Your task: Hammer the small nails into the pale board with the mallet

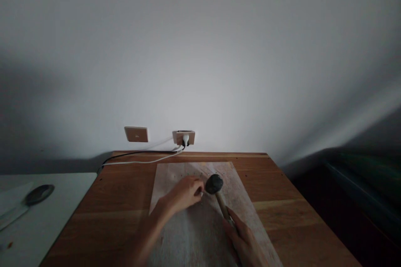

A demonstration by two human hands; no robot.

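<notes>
My right hand (pixel 241 235) is wrapped around the wooden handle of a mallet (pixel 214 184) with a rounded dark head. The mallet head is just to the right of my left hand (pixel 189 192), above a pale, worn board (pixel 194 233). My left hand's thumb and fingers are pinched together low over the board; whatever they hold is too small to make out. Several tiny dark marks or points show on the board beyond my left hand.
The board lies on a wooden table (pixel 282 212) against a white wall. Behind are a wall socket (pixel 190 137) with a plug, a second wall plate (pixel 136 134), and black and white cables (pixel 140 161). A white surface (pixel 69 200) with a dark oval object (pixel 39 194) adjoins on the left.
</notes>
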